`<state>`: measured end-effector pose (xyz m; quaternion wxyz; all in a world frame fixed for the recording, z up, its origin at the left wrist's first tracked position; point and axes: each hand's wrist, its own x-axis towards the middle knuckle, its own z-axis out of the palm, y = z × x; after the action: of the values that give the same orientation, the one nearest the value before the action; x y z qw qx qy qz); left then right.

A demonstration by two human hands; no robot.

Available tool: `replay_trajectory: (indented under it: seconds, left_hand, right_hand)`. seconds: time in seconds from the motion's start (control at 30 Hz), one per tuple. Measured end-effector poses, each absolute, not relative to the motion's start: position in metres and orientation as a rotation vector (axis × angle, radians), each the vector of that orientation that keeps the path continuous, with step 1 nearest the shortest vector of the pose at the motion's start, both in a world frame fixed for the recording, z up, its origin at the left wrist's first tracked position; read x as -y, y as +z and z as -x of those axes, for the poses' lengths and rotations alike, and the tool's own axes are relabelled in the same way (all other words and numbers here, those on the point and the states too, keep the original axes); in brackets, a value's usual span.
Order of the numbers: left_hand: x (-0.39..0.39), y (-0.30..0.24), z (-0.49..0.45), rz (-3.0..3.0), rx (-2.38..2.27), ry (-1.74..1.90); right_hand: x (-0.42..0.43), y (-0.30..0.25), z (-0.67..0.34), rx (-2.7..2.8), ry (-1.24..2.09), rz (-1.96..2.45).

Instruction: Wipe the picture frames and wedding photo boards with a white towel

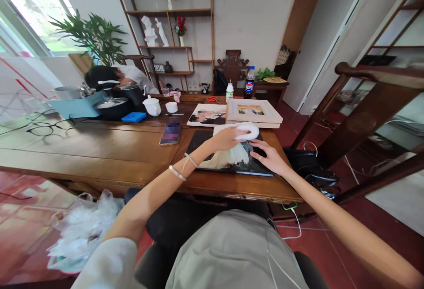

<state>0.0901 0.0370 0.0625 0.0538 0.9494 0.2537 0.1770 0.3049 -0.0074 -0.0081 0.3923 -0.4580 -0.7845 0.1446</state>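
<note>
My left hand [228,139] is closed on a folded white cloth [249,129] above the upper part of a dark picture panel [198,144]. The panel lies flat at the table's front right and shows a pale, dress-like shape. On its right side, my right hand [270,159] rests with fingers stretched out and apart, holding nothing. Behind the panel are a flat photo print [205,116] and a white framed picture [274,113]. A phone [170,133] lies to the left of the panel.
A white teapot [152,106], white cup [171,107], blue box [134,117] and black pot [112,106] stand left on the table [109,148]. Orange-handled scissors [212,99], a white bottle [229,91] and a cola bottle [249,82] stand behind. Another person [132,75] leans at the far left.
</note>
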Motion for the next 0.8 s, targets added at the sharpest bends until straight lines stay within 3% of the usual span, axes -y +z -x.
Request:
replay_trajectory:
  seconds: [0.1,0.3,0.8]
  left_hand:
    - [-0.052,0.073,-0.119,-2.846,-0.574,0.439]
    - [-0.068,0.069,-0.132,-2.853,-0.779,0.286]
    - [-0.056,0.03,0.027,-2.977,-1.114,0.349]
  right_hand:
    - [0.007,-0.009,-0.306,1.998,0.367,1.196]
    - [0.006,-0.011,-0.307,1.968,0.406,1.188]
    - [0.002,-0.011,-0.311,1.958,0.487,1.168]
